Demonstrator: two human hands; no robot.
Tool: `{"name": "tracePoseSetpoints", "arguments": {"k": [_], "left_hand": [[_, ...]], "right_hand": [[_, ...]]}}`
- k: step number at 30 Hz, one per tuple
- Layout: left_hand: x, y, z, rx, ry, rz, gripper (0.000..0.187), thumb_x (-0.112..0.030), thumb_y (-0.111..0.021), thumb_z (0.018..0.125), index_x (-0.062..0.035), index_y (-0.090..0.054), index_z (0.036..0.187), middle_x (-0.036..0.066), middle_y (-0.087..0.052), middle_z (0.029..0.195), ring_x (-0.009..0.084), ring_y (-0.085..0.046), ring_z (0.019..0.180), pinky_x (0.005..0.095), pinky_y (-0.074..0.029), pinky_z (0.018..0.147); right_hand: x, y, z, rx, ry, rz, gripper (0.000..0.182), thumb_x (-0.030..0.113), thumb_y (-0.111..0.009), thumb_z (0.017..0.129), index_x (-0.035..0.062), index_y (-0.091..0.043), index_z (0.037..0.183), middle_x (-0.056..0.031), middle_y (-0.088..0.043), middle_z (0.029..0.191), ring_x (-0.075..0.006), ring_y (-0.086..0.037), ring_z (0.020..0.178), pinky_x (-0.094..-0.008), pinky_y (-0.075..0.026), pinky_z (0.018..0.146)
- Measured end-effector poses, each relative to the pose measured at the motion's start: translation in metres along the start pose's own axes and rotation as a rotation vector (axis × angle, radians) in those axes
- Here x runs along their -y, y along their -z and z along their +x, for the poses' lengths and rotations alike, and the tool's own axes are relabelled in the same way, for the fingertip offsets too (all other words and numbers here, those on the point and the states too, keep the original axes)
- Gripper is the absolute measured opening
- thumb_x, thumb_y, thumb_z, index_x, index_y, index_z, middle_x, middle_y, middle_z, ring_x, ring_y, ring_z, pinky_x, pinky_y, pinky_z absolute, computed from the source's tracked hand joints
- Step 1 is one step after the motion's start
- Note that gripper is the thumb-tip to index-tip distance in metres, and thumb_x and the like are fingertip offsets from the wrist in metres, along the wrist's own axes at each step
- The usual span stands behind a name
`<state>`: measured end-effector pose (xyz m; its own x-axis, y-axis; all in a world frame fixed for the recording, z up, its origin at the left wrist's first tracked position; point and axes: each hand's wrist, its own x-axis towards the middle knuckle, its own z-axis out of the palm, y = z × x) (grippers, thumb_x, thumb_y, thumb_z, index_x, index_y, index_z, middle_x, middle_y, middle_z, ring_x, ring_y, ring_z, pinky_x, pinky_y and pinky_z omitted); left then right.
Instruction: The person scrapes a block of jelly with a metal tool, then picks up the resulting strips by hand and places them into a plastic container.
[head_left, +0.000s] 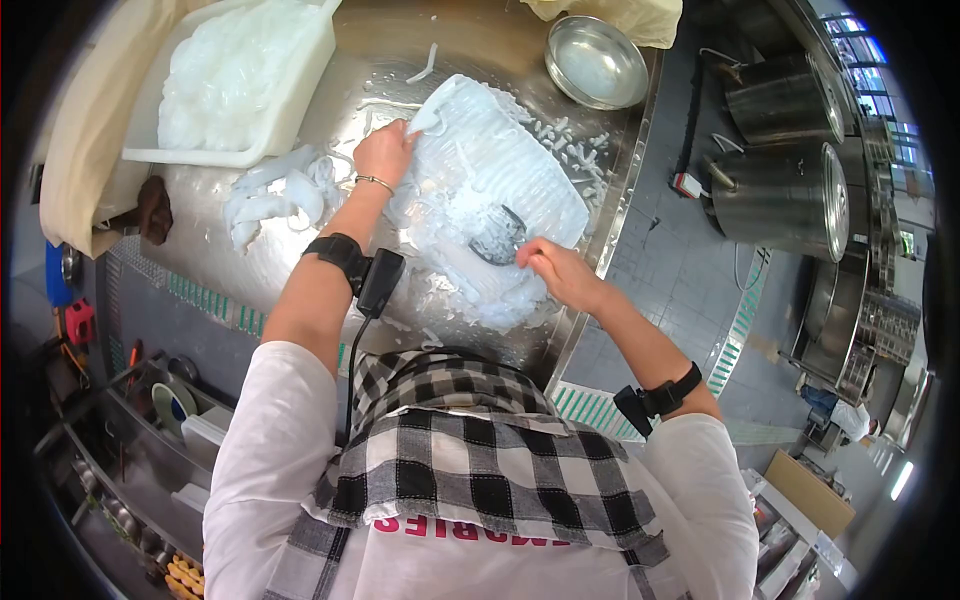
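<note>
A translucent white jelly slab (500,150) with a ridged top lies on a wet metal table. At its upper left corner, my left hand (385,152) has its fingers closed against the edge. My right hand (560,268) grips a round metal scraper (499,235), which rests on the lower part of the slab among loose shreds. Shredded jelly (500,290) is heaped around the scraper, on the side nearest me. A separate clump of jelly pieces (283,197) sits left of my left forearm.
A white tub (318,75) of white jelly stands at the upper left, beside beige cloth (85,120). A metal bowl (597,62) is near the table's right edge (625,190). Large steel pots (780,200) stand beyond on the right. Shelves (130,440) are at lower left.
</note>
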<state>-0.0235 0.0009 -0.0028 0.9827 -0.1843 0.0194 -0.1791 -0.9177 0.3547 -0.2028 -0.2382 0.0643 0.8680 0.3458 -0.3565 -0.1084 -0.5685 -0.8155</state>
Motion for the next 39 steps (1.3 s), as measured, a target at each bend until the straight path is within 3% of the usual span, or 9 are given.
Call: {"name": "tracePoseSetpoints", "arguments": {"k": [12, 17, 19, 21, 28, 31, 33, 37, 39], "left_hand": [[-0.001, 0.001, -0.001, -0.027, 0.014, -0.014, 0.025, -0.035, -0.053, 0.076, -0.0099, -0.055, 0.078, 0.012, -0.058, 0.062, 0.0297, -0.057, 0.062, 0.0397, -0.044, 0.054], [-0.005, 0.008, -0.011, -0.028, -0.002, -0.092, 0.035, -0.033, -0.059, 0.071, -0.0087, -0.051, 0.095, 0.014, -0.053, 0.101, 0.0304, -0.052, 0.090, 0.0395, -0.043, 0.068], [-0.016, 0.014, -0.029, -0.134, -0.504, -0.255, 0.050, -0.031, -0.064, 0.065, -0.0079, -0.047, 0.105, 0.013, -0.041, 0.119, 0.0339, -0.037, 0.110, 0.0432, -0.033, 0.088], [-0.047, 0.017, -0.066, 0.090, -0.716, -0.398, 0.056, -0.026, -0.067, 0.059, -0.0085, -0.047, 0.108, 0.012, -0.039, 0.122, 0.0339, -0.028, 0.118, 0.0460, -0.017, 0.099], [-0.068, -0.029, -0.080, 0.219, -0.702, -0.456, 0.045, -0.015, -0.062, 0.063, -0.0081, -0.049, 0.105, 0.009, -0.047, 0.116, 0.0302, -0.031, 0.118, 0.0449, -0.013, 0.100], [-0.060, -0.025, -0.068, 0.399, -0.521, -0.865, 0.028, -0.010, -0.055, 0.071, -0.0048, -0.051, 0.098, 0.011, -0.054, 0.105, 0.0290, -0.041, 0.109, 0.0452, -0.023, 0.097], [-0.060, -0.011, -0.059, 0.629, 0.388, -1.822, 0.022, -0.018, -0.053, 0.076, -0.0037, -0.050, 0.093, 0.012, -0.057, 0.090, 0.0293, -0.047, 0.102, 0.0472, -0.030, 0.092], [-0.038, 0.019, -0.048, 0.409, 0.765, -2.312, 0.024, -0.018, -0.047, 0.079, 0.0002, -0.047, 0.094, 0.023, -0.049, 0.103, 0.0367, -0.043, 0.103, 0.0484, -0.033, 0.090], [-0.031, 0.039, -0.047, 0.394, 0.721, -2.326, 0.025, -0.020, -0.046, 0.079, 0.0006, -0.047, 0.094, 0.024, -0.046, 0.106, 0.0378, -0.042, 0.104, 0.0486, -0.033, 0.090]], "right_hand": [[-0.013, 0.006, -0.053, 0.066, -0.090, 0.038, 0.020, 0.017, -0.035, 0.085, 0.0023, -0.046, 0.091, -0.0073, -0.051, 0.085, -0.0178, -0.048, 0.081, -0.0290, -0.038, 0.077], [-0.003, 0.019, -0.046, 0.075, -0.146, 0.189, 0.035, 0.032, -0.029, 0.088, 0.0034, -0.048, 0.081, -0.0080, -0.053, 0.079, -0.0170, -0.050, 0.071, -0.0288, -0.040, 0.067], [0.009, 0.032, -0.031, 0.059, -0.160, 0.270, 0.038, 0.035, -0.028, 0.088, 0.0037, -0.048, 0.078, -0.0063, -0.052, 0.076, -0.0139, -0.049, 0.067, -0.0260, -0.040, 0.062], [0.022, 0.045, -0.009, 0.046, -0.146, 0.390, 0.041, 0.038, -0.028, 0.088, 0.0046, -0.047, 0.075, -0.0039, -0.052, 0.071, -0.0093, -0.048, 0.058, -0.0216, -0.038, 0.052], [0.053, 0.075, 0.064, 0.061, -0.368, 0.581, 0.043, 0.045, -0.032, 0.086, 0.0061, -0.047, 0.075, -0.0042, -0.051, 0.056, -0.0069, -0.041, 0.041, -0.0206, -0.032, 0.035], [0.052, 0.081, 0.069, 0.121, -0.511, 0.843, 0.043, 0.044, -0.031, 0.087, 0.0071, -0.046, 0.071, -0.0058, -0.048, 0.050, -0.0052, -0.032, 0.030, -0.0176, -0.023, 0.026], [0.035, 0.085, 0.064, 0.207, -0.498, 0.915, 0.040, 0.043, -0.033, 0.086, 0.0074, -0.044, 0.074, -0.0072, -0.049, 0.053, -0.0050, -0.031, 0.029, -0.0173, -0.019, 0.025], [0.024, 0.077, 0.040, 0.084, -0.530, 0.899, 0.040, 0.045, -0.035, 0.086, 0.0073, -0.045, 0.073, -0.0077, -0.049, 0.052, -0.0048, -0.031, 0.029, -0.0170, -0.019, 0.025], [0.017, 0.068, 0.027, 0.053, -0.578, 0.906, 0.042, 0.047, -0.036, 0.085, 0.0079, -0.046, 0.073, -0.0073, -0.049, 0.052, -0.0048, -0.033, 0.030, -0.0167, -0.021, 0.025]]}}
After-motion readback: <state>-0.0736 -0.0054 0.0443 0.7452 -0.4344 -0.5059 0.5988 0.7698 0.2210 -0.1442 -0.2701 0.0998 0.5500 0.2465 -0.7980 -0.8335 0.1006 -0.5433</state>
